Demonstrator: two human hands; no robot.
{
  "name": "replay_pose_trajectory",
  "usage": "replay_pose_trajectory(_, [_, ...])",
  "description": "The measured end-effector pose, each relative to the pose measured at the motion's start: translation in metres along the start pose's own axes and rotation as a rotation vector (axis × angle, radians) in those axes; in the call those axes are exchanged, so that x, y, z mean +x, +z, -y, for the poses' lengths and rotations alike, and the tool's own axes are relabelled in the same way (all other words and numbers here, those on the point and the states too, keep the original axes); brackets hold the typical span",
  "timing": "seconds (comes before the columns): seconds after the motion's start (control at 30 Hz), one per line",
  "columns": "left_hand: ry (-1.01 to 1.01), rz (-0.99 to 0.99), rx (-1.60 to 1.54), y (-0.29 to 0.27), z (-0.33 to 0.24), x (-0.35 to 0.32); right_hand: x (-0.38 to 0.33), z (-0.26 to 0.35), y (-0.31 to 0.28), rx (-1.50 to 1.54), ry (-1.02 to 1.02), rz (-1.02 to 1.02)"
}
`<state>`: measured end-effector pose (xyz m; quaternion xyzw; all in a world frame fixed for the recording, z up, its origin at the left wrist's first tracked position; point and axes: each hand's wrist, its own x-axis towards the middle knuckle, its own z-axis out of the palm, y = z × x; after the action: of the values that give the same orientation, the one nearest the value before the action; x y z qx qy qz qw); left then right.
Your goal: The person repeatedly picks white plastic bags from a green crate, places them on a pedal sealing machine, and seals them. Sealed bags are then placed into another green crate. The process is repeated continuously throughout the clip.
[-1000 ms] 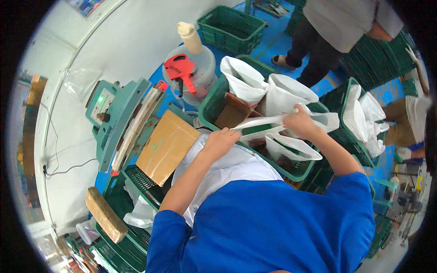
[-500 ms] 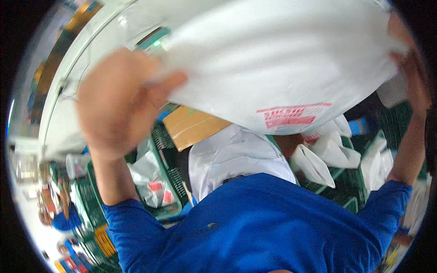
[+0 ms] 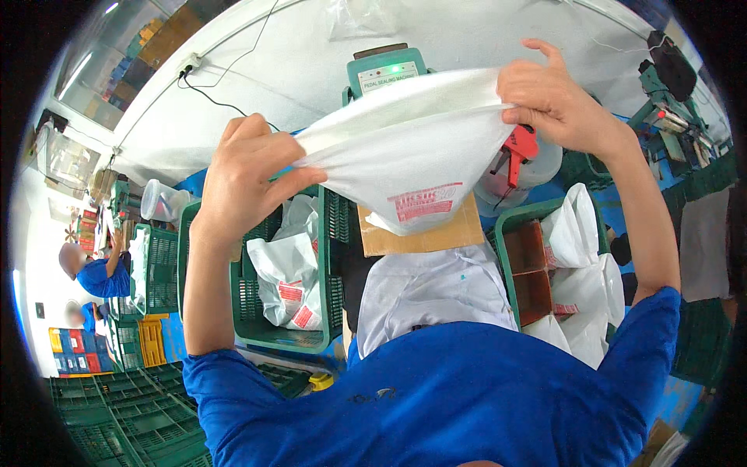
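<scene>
Up high in the head view, I see my two hands holding a white bag (image 3: 412,148) stretched between them. My left hand (image 3: 245,183) is clenched on the bag's left edge, with the thumb on top and the fingers (image 3: 261,140) curled over it. My right hand (image 3: 556,97) pinches the bag's upper right corner, and one finger sticks up free. The bag hangs down from both grips to a point, and it has a red printed patch low on its front.

Behind the bag stands a green sealing machine (image 3: 385,70) with a small light on it. The bag hides most of that machine. A red tool (image 3: 515,148) peeks out just under my right hand. Below the bag lies a flat brown cardboard sheet (image 3: 420,233).

Down on the left sits a green crate (image 3: 327,265) with more white bags inside. Down on the right is another green crate (image 3: 517,222) with brown boxes and white bags. Between the crates, a folded white cloth (image 3: 432,292) rests near my blue shirt.

Far off on the left, another person in a blue shirt (image 3: 105,276) stands by stacked crates.
</scene>
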<state>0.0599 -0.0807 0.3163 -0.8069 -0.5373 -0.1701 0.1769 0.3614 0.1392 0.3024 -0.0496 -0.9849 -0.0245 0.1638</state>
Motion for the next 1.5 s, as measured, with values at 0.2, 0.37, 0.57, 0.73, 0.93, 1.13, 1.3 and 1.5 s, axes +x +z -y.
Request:
replay_pose_trajectory(0.2, [-0.226,-0.098,-0.377,0.007,0.008,-0.005,-0.003,0.013,0.006,-0.096,0.063,-0.382])
replay_pose_trajectory(0.37, [-0.355,-0.040,-0.533,-0.009,0.009,0.004,-0.004,0.022,-0.004,0.265,0.197,-0.497])
replay_pose_trajectory(0.57, [-0.357,-0.115,-0.618,0.023,0.028,0.000,0.002,0.042,0.084,1.217,0.555,-0.857])
replay_pose_trajectory(0.73, [-0.460,-0.344,-0.642,0.046,0.036,-0.004,-0.011,0.036,0.139,0.981,0.862,-0.556])
replay_pose_trajectory(0.93, [-0.956,-0.059,-1.187,0.151,-0.014,-0.057,-0.013,0.023,0.147,1.147,0.891,-0.663])
replay_pose_trajectory(1.13, [-0.990,-0.336,-1.006,0.181,-0.014,-0.073,-0.022,0.035,0.178,1.249,0.941,-0.502])
replay_pose_trajectory(1.3, [-1.176,-0.446,-0.771,0.199,-0.024,-0.070,-0.019,0.029,0.204,1.092,0.795,-0.603])
replay_pose_trajectory(1.5, [-1.366,-0.238,-0.703,0.271,-0.070,-0.114,-0.042,0.066,0.286,1.014,1.217,-0.527])
